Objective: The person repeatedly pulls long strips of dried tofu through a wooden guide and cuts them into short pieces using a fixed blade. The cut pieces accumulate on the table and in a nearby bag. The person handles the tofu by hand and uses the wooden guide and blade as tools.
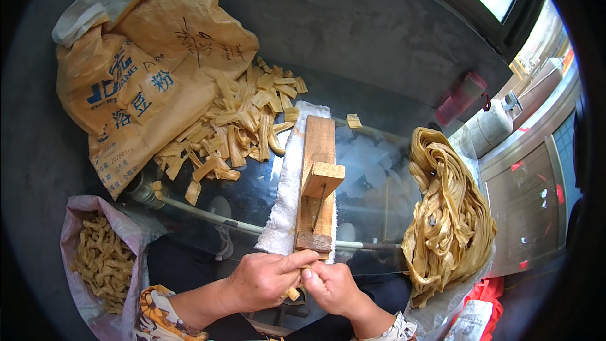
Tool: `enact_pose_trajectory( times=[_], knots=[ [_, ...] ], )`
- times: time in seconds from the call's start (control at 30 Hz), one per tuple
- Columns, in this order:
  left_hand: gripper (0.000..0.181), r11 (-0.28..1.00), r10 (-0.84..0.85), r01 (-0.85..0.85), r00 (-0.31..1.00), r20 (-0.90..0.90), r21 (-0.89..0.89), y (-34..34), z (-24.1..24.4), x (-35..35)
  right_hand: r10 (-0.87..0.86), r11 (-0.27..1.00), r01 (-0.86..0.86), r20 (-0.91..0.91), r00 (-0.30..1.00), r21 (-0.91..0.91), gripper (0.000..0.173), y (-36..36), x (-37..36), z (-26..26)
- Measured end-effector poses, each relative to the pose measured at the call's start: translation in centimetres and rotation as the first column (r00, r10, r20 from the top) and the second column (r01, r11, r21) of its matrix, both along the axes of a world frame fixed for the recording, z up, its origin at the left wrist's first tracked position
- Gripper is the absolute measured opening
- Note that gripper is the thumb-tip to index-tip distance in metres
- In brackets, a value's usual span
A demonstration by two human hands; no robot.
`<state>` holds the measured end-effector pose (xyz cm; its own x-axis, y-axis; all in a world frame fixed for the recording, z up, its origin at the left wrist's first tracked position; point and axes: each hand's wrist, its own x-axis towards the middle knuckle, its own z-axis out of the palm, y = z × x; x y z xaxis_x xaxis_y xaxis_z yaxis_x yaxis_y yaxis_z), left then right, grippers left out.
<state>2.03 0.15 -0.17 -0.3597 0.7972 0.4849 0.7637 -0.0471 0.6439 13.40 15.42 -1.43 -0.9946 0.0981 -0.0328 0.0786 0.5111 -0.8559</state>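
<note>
In front of the wooden stand my left hand (262, 277) and my right hand (331, 289) meet, fingertips pinched together on one short tan strip (292, 293). An end of that strip pokes out below my left fingers; the rest is hidden by the fingers. Just beyond my hands lies a long wooden stand (318, 144), with an upright wooden block (326, 174) on it and a thin metal piece (319, 210) slanting down from the block. A white towel (279, 220) is spread under the stand.
Flat cut strips (236, 128) spill from a printed paper sack (156, 85) across the glass tabletop (364, 208). Long folded strips (447, 218) hang over the right edge. An open woven bag (75, 246) at lower left holds twisted pieces (104, 263). A pink cup (460, 98) stands behind.
</note>
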Motion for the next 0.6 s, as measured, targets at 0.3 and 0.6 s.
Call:
enact_pose_trajectory(
  times=[0.3,0.6],
  knots=[
    [0.005,0.961,0.010,-0.142,0.878,0.479,0.239,-2.2,2.5,-2.2,0.374,0.391,0.095,0.253,0.892,-0.915,0.052,1.2,0.2,0.9],
    [0.022,0.994,-0.038,0.109,0.472,0.881,-0.015,-1.7,0.0,-1.9,0.208,0.527,0.209,0.363,0.908,-0.823,0.033,0.5,-0.8,1.5]
  ],
)
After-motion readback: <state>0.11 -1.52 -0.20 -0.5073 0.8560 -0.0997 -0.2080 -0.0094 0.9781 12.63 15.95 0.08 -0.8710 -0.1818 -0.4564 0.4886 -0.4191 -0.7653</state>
